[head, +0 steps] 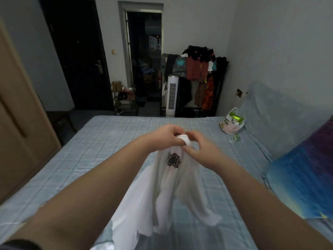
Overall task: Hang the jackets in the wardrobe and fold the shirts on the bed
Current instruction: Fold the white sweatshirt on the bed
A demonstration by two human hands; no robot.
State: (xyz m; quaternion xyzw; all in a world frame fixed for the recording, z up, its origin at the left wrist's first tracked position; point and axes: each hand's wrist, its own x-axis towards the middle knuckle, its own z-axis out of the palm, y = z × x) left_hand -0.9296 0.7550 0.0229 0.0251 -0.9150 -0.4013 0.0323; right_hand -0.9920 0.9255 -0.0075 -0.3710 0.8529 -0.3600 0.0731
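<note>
A white shirt (167, 192) with a small dark flower print hangs over the light blue checked bed (86, 159), its lower part drooping toward the sheet. My left hand (162, 136) grips the bunched top edge of the shirt. Close beside it, my right hand (196, 150) pinches the same edge of fabric with thumb and fingers. Both hands are held up above the middle of the bed. The wooden wardrobe (19, 127) stands at the left edge of the view, its door closed.
A blue and purple blanket (302, 181) and a pale pillow (270, 114) lie on the right of the bed, near a plastic bag (231, 123). Beyond the bed stand a clothes rack (200, 76), a white tower fan (172, 95), a shoe shelf (125, 100) and a dark door (75, 55).
</note>
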